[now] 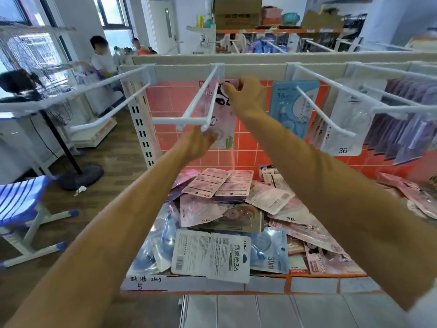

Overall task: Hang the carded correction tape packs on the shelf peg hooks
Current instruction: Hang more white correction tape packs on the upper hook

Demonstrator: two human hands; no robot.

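Pink panda-print pack [223,110]: glossy card, hangs on the white double-wire peg hook [201,100] above the shelf's back left corner. Right hand [247,94] pinches its top edge near the back rail. Left hand [198,143] is curled at the hook's front tip, against the pack's lower half; cannot tell whether it grips hook or pack. Shelf [267,284], orange tile-patterned, holds a loose pile of carded packs [272,202] from back wall to front edge, pink, blue and white, some with clear blisters. A grey-white pack [210,255] overhangs the front edge.
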